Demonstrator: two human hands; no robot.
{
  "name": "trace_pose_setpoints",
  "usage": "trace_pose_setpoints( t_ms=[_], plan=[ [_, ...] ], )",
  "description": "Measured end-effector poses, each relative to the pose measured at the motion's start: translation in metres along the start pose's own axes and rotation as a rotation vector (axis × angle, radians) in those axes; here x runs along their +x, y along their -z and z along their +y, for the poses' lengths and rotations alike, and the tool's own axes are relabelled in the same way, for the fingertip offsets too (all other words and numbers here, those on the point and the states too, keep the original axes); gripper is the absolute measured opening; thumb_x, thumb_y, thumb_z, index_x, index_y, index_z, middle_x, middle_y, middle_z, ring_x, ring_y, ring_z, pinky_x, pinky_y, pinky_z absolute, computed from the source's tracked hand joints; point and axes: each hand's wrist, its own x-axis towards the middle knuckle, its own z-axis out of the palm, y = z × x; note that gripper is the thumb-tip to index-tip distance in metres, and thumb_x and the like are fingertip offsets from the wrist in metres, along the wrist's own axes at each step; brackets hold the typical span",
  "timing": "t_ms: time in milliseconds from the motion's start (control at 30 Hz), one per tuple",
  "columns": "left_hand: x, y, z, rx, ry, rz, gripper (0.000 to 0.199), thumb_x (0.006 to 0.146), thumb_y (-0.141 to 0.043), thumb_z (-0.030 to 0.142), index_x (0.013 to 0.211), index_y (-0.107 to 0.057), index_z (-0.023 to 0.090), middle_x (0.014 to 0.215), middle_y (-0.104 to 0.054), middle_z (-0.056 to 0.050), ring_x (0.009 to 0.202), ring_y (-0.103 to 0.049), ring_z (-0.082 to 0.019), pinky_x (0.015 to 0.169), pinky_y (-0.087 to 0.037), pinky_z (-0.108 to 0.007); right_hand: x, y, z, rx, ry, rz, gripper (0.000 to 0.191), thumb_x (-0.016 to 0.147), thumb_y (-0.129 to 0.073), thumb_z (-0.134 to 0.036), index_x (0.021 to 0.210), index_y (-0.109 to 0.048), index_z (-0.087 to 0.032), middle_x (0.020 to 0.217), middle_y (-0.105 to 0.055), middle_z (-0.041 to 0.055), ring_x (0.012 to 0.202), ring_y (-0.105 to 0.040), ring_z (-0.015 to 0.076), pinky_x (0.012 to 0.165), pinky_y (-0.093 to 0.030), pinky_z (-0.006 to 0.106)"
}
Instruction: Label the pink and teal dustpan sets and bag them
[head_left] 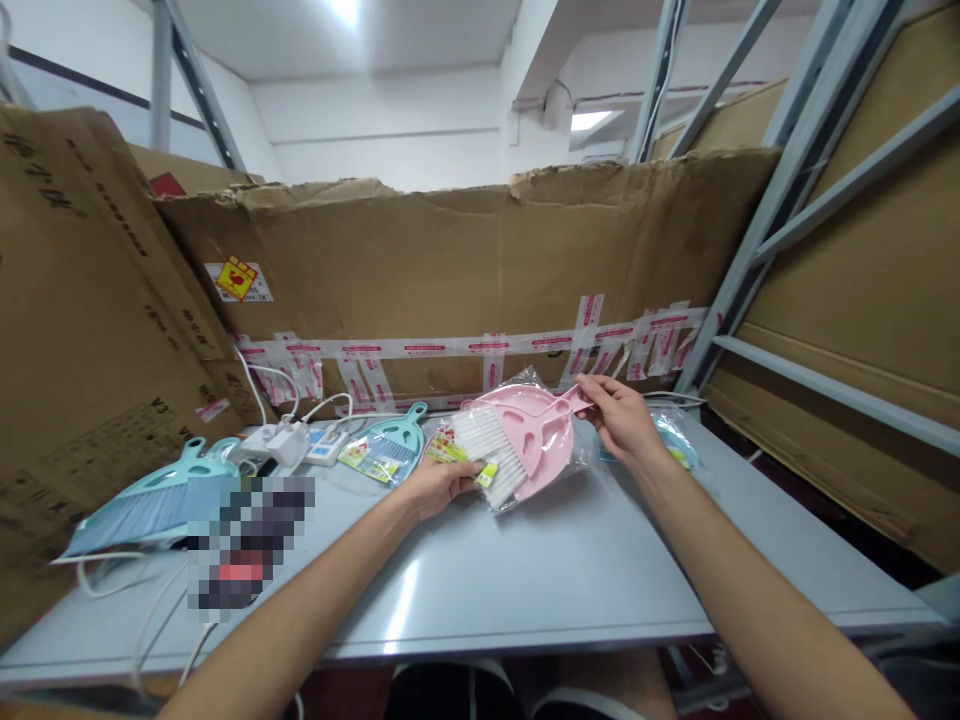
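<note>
While the right hand (619, 420) pinches the handle of a pink dustpan (529, 430) between thumb and curled fingers, the left hand (442, 487) supports the lower edge of its clear bag (559, 465), with its fingers bent under the plastic beside a printed card (448, 445). Inside the bag, a white-bristled brush (487, 460) lies against the dustpan's scoop. Both hands hold the set tilted and raised above the back half of the counter (525, 580), with the handle pointing right.

Left of the hands, near the back edge, a small teal dustpan (386, 450) lies with a printed card. Closer to the left edge is a larger teal dustpan (150, 510), and between them sits a white power strip (274, 447) with white cables (262, 385). A pixelated patch (247, 545) hides part of the counter's left side. Behind the right hand, a blue item (675, 440) is partly hidden. A cardboard sheet (450, 260) banded with red-printed tape (480, 345) stands along the back edge.
</note>
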Motion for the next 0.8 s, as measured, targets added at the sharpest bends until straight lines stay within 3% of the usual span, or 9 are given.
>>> trace_pose_setpoints(
  t_ms=[100,200,333,500,600,700,800],
  plan=[
    [-0.003,0.0,0.002,0.004,0.001,-0.03,0.053,0.07,-0.099,0.007,0.12,-0.081,0.011,0.125,-0.083,-0.019,0.104,-0.083,-0.029,0.09,-0.07,-0.037,-0.002,0.002,0.001,0.023,-0.01,-0.014,0.047,0.062,-0.106,-0.056,0.085,-0.082,-0.022,0.075,-0.069,-0.0009,0.071,-0.063,0.0141,0.061,-0.059,0.025],
    [-0.005,0.001,0.002,-0.014,-0.002,-0.057,0.055,0.07,-0.1,0.008,0.121,-0.08,0.01,0.126,-0.083,-0.02,0.107,-0.083,-0.031,0.092,-0.07,-0.039,-0.005,0.007,0.003,-0.001,-0.092,-0.112,0.043,0.071,-0.102,-0.056,0.091,-0.085,-0.022,0.086,-0.078,0.0031,0.082,-0.072,0.0177,0.074,-0.067,0.029],
    [-0.005,0.003,0.002,-0.054,0.034,-0.057,0.057,0.071,-0.098,0.005,0.125,-0.078,0.01,0.126,-0.083,-0.021,0.11,-0.083,-0.033,0.095,-0.07,-0.041,-0.009,0.011,0.008,-0.085,-0.215,-0.204,0.036,0.081,-0.096,-0.048,0.103,-0.089,-0.021,0.103,-0.086,0.0083,0.094,-0.078,0.0202,0.08,-0.066,0.027],
    [-0.003,0.006,0.003,-0.069,0.039,-0.024,0.061,0.076,-0.092,0.0,0.133,-0.075,0.011,0.122,-0.084,-0.021,0.108,-0.084,-0.032,0.094,-0.07,-0.04,-0.012,0.008,0.008,-0.129,-0.245,-0.253,0.028,0.09,-0.089,-0.043,0.112,-0.089,-0.025,0.118,-0.086,0.0069,0.107,-0.078,0.0202,0.08,-0.065,0.023],
    [-0.004,0.007,0.003,-0.077,0.027,-0.024,0.068,0.076,-0.09,-0.001,0.14,-0.072,0.012,0.125,-0.083,-0.021,0.11,-0.084,-0.033,0.096,-0.07,-0.043,-0.016,0.006,0.001,-0.108,-0.294,-0.323,0.025,0.095,-0.084,-0.041,0.114,-0.089,-0.027,0.124,-0.085,0.0065,0.114,-0.078,0.0221,0.092,-0.068,0.029],
    [-0.006,0.006,0.001,-0.081,0.04,-0.043,0.071,0.076,-0.09,-0.003,0.142,-0.071,0.012,0.129,-0.082,-0.021,0.112,-0.083,-0.033,0.102,-0.069,-0.044,-0.02,0.006,-0.005,-0.073,-0.37,-0.413,0.026,0.098,-0.082,-0.04,0.119,-0.087,-0.024,0.125,-0.084,0.0094,0.113,-0.079,0.0238,0.099,-0.069,0.037],
    [-0.006,0.005,0.0,-0.081,0.051,-0.06,0.067,0.074,-0.089,-0.004,0.138,-0.073,0.012,0.128,-0.082,-0.021,0.114,-0.083,-0.033,0.103,-0.068,-0.043,-0.022,0.007,-0.007,-0.064,-0.46,-0.503,0.03,0.101,-0.078,-0.042,0.118,-0.086,-0.018,0.117,-0.085,0.0131,0.103,-0.081,0.0234,0.093,-0.07,0.035]
  ],
)
